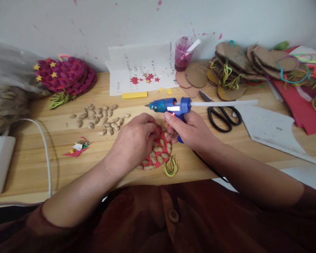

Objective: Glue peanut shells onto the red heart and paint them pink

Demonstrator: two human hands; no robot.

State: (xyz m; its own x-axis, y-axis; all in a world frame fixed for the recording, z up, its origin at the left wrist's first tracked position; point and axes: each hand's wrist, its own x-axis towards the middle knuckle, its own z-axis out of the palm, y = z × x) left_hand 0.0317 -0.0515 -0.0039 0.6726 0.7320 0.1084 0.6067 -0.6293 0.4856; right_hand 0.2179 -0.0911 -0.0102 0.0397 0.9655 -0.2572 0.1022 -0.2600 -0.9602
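Observation:
My right hand (pixel 191 130) is wrapped round the handle of a blue hot glue gun (pixel 171 105), its nozzle pointing left and a white glue stick (pixel 221 103) sticking out of its back. Below the gun lies a red piece (pixel 154 162) studded with peanuts (pixel 153 157), partly hidden by both hands. My left hand (pixel 137 137) is closed over its upper left part, fingertips pinched together; what they hold, if anything, is hidden. Green and yellow string (pixel 171 167) lies at the lower right of the red piece. Loose peanuts (pixel 98 114) are scattered left of my hands.
Black scissors (pixel 221 116) lie right of the gun. Cardboard cutouts (pixel 234 59) are heaped behind. A cup of purple paint (pixel 183 54) stands by the wall. Purple peanut-covered pieces (pixel 65 75) lie back left. A white cable (pixel 46 151) and small scraps (pixel 79 147) are on the left.

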